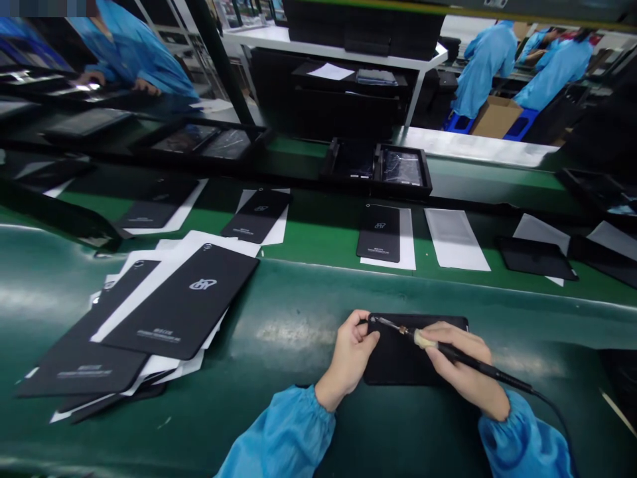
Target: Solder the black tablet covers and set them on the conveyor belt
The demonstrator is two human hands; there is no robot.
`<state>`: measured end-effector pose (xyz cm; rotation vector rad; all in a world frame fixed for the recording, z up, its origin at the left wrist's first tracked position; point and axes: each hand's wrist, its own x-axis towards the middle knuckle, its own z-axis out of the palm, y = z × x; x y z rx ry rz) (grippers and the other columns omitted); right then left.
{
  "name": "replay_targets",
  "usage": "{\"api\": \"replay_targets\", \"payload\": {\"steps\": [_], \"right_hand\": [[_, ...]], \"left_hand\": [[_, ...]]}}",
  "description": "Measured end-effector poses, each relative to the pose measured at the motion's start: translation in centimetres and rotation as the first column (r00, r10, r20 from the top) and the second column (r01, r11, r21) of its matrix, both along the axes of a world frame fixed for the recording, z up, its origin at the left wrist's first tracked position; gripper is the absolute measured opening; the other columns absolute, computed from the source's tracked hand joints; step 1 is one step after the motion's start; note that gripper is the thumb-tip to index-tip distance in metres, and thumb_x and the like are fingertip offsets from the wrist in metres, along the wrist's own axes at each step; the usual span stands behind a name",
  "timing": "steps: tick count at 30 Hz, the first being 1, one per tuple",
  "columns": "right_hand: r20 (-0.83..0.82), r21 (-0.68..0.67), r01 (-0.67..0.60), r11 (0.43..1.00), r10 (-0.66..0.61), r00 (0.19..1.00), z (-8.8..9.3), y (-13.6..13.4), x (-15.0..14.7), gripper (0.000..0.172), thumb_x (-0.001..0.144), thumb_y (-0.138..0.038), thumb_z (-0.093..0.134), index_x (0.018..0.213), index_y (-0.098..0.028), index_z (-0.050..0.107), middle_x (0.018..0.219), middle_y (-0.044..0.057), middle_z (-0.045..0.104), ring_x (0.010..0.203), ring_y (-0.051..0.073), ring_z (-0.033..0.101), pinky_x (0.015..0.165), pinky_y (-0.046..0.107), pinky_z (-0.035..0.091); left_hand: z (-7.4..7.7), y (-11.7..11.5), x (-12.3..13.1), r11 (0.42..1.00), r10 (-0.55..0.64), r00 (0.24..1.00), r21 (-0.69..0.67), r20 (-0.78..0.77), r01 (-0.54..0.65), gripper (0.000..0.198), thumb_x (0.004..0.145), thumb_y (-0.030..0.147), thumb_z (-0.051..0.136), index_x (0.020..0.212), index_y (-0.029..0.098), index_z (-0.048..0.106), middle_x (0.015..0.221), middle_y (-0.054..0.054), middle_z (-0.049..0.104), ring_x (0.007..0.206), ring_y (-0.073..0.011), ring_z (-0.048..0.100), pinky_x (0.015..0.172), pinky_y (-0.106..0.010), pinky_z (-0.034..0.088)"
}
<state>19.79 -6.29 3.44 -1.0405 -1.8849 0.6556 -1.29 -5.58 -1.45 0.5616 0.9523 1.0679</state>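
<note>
A black tablet (403, 362) lies flat on the green worktop in front of me. My left hand (351, 348) grips its upper left corner, thumb and fingers closed around the edge. In my right hand (465, 362) is a soldering iron (458, 355), held like a pen by its pale collar, its cord trailing off to the lower right. The iron's metal tip reaches the tablet's upper left corner, close to a small ring there. Whether the tip touches the surface I cannot tell.
To the left rises a loose stack of black tablets (184, 305) layered with white sheets. Beyond the worktop a green belt (318, 232) carries more tablets, sheets and a white sleeve (456, 239). Behind it stands a black tray (378, 169). A co-worker (134, 53) sits at the far left.
</note>
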Motion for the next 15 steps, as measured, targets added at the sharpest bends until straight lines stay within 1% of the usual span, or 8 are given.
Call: {"api": "replay_targets", "payload": {"steps": [6,10,13,15], "right_hand": [[0.003,-0.045,-0.027,0.999,0.028,1.000,-0.52,0.62,0.02,0.014,0.091,-0.017,0.065,0.102,-0.020,0.073,0.093,0.007,0.076,0.085,0.020,0.074,0.076,0.030,0.060],[0.021,-0.066,-0.030,0.997,0.032,0.999,-0.49,0.89,0.20,0.013,0.091,-0.019,0.065,0.101,-0.020,0.074,0.091,0.008,0.076,0.083,0.019,0.073,0.074,0.029,0.060],[0.022,-0.052,-0.030,0.998,0.032,0.999,-0.49,0.78,0.09,0.014,0.091,-0.018,0.065,0.101,-0.021,0.074,0.092,0.007,0.076,0.084,0.019,0.074,0.075,0.029,0.061],[0.016,-0.024,-0.005,1.000,0.006,1.000,-0.61,0.45,0.04,0.013,0.090,-0.018,0.065,0.100,-0.021,0.074,0.090,0.007,0.076,0.082,0.020,0.074,0.074,0.030,0.061]], "left_hand": [[0.08,0.04,0.03,1.000,-0.007,1.000,0.000,-0.005,0.007,0.035,0.071,0.025,0.079,0.096,0.019,0.054,0.070,0.001,0.072,0.057,-0.0124,0.066,0.058,-0.022,0.051],[0.08,0.04,-0.02,1.000,-0.011,1.000,0.001,0.001,0.011,0.035,0.071,0.026,0.079,0.094,0.019,0.054,0.069,0.001,0.072,0.057,-0.0123,0.066,0.058,-0.022,0.051],[0.12,0.03,-0.06,1.000,-0.011,1.000,0.005,-0.007,0.011,0.035,0.071,0.026,0.080,0.094,0.019,0.055,0.070,0.001,0.072,0.057,-0.0127,0.066,0.058,-0.022,0.051],[0.13,0.03,-0.06,1.000,-0.005,1.000,0.003,-0.009,0.005,0.035,0.071,0.026,0.080,0.095,0.019,0.055,0.071,0.001,0.072,0.057,-0.0130,0.066,0.058,-0.022,0.051]]}}
